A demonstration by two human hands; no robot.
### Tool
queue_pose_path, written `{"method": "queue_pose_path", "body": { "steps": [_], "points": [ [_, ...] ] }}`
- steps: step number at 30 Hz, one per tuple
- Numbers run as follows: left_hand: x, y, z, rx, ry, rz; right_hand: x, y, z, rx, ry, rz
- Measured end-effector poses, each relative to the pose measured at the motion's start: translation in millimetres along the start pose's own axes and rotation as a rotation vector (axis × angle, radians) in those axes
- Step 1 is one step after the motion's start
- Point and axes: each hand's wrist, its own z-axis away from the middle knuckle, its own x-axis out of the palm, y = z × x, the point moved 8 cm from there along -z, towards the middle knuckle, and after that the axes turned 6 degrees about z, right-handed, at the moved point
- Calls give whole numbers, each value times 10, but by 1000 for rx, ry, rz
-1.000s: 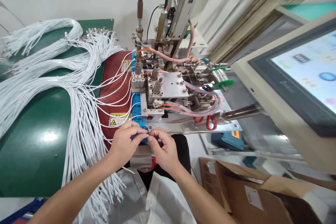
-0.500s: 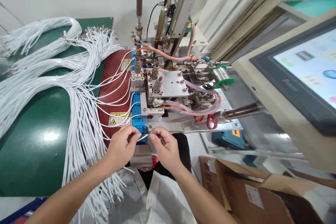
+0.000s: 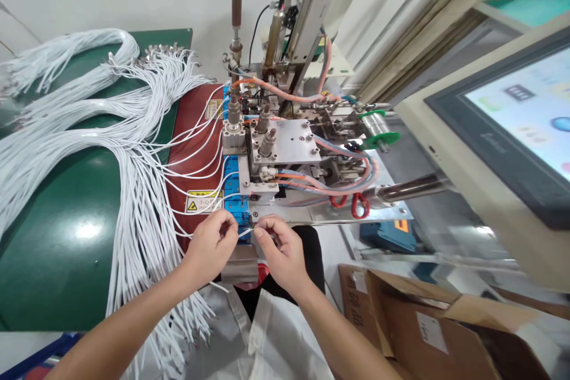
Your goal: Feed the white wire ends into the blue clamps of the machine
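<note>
Between my two hands runs the end of a white cable (image 3: 246,231), just in front of the blue fixture blocks (image 3: 236,209). My left hand (image 3: 212,243) pinches the cable with thumb and forefinger. At the cable's tip, the thumb and fingers of my right hand (image 3: 282,249) are closed on its thin wire ends, which are mostly hidden. Several other white cables lead from a large bundle (image 3: 133,214) across a red-brown mat (image 3: 189,142) into the blue blocks. A yellow warning label (image 3: 203,202) lies on the mat beside my left hand.
A metal machine (image 3: 285,142) with hoses stands beyond my hands. On its right sits a solder wire spool (image 3: 376,129) with green flanges. A touchscreen panel (image 3: 503,130) juts in from the right, above an open cardboard box (image 3: 427,332). The green table (image 3: 53,261) extends left.
My left hand has shifted very slightly left and toward me, its grip staying closed. My right hand stays nearly in place at the cable tip.
</note>
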Motion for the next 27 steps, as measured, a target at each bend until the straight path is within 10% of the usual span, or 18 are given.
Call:
{"method": "queue_pose_path", "body": {
  "steps": [15, 27],
  "points": [
    [40, 7, 9, -31, 47, -12, -14, -98, 4, -48, 20, 29],
    [81, 85, 61, 208, -113, -187, -16, 12, -49, -11, 28, 85]
  ]
}}
